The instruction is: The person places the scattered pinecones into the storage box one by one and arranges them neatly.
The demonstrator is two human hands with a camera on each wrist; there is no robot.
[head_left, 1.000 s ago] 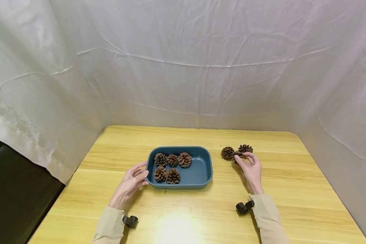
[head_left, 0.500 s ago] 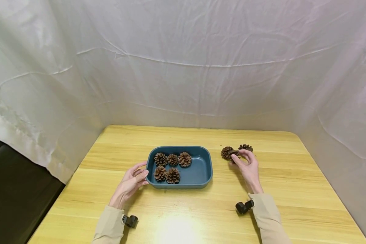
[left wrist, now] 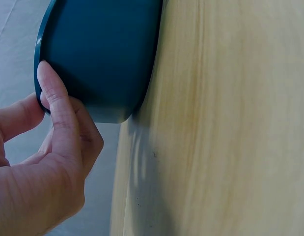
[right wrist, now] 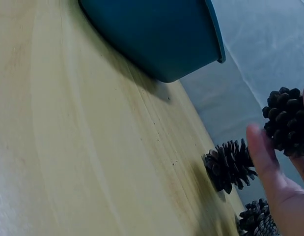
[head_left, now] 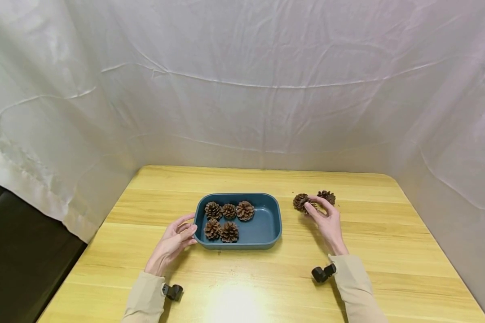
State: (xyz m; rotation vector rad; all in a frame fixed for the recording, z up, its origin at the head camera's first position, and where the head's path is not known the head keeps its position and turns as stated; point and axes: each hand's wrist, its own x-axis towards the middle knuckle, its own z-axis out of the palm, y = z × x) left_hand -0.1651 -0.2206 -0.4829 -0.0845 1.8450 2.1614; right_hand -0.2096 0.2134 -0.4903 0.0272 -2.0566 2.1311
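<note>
My left hand (head_left: 170, 246) holds the left end of a dark teal rectangular container (head_left: 262, 229), thumb and fingers gripping its rim, also seen on the container wall (left wrist: 102, 59) in the left wrist view. Several brown pine cones (head_left: 244, 211) sit inside, mostly toward the left side. On the right, my right hand (head_left: 330, 224) pinches a pine cone (right wrist: 286, 119) between thumb and fingers, raised off the table. Just beyond it a second pine cone (right wrist: 229, 166) stands on the wood, and a third pine cone (head_left: 327, 197) lies behind the fingers.
The light wooden table (head_left: 234, 273) carries all of this, with a bright glare spot near the front. Pale fabric (head_left: 266, 103) hangs behind and at both sides. A dark surface (head_left: 20, 251) lies beyond the table's left edge.
My right hand has moved slightly left, bringing the pinched pine cone in front of the left one on the table. The left hand and container have stayed still.
</note>
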